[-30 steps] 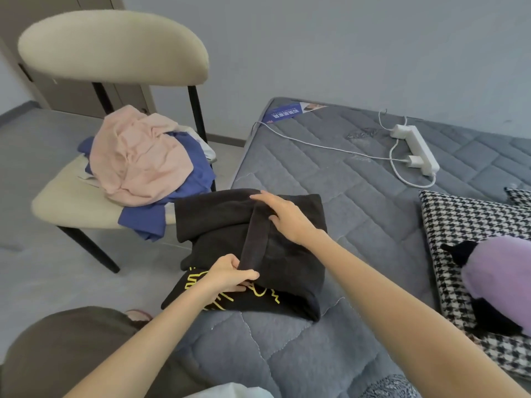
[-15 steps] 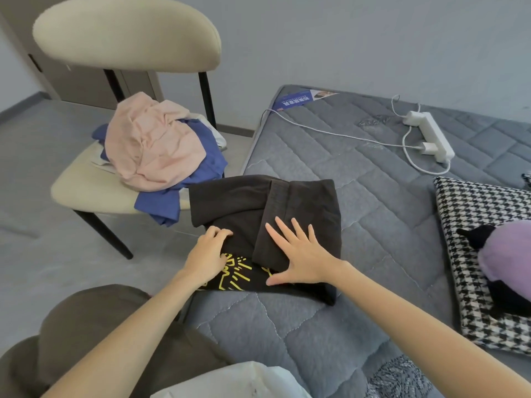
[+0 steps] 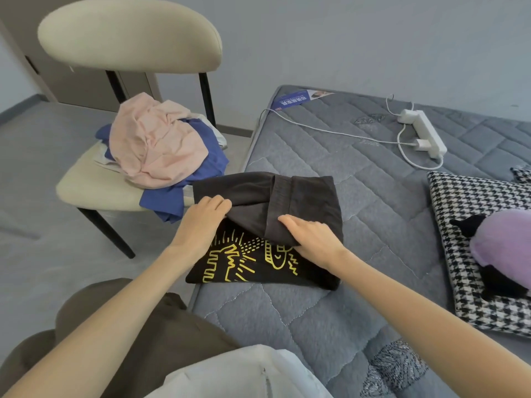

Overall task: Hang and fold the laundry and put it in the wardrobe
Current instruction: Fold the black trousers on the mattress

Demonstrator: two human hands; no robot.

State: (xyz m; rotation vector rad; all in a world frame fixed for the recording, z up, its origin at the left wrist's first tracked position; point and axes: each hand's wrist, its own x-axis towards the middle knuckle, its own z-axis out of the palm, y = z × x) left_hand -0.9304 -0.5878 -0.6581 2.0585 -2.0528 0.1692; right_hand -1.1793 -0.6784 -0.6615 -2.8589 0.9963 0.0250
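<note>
A black sweatshirt [image 3: 304, 196] with a yellow line drawing lies partly folded at the near left corner of the grey mattress [image 3: 373, 182]. My left hand [image 3: 205, 218] grips the left edge of its upper folded layer. My right hand [image 3: 314, 239] holds that layer's lower edge, fingers on top and thumb tucked under. The layer is drawn back, so the yellow print shows below both hands. A pile of laundry, a pink garment [image 3: 156, 142] over a blue one [image 3: 169, 199], sits on the beige chair [image 3: 86, 191] left of the bed.
A white power strip [image 3: 425, 133] with its cable lies at the far side of the mattress. A houndstooth pillow [image 3: 471, 202] with a purple and black plush toy [image 3: 505, 242] is at the right. Brown doors [image 3: 71, 81] stand behind the chair.
Both hands went from lying flat on the sweatshirt to gripping its upper layer. That layer moved away from me, uncovering more of the yellow print.
</note>
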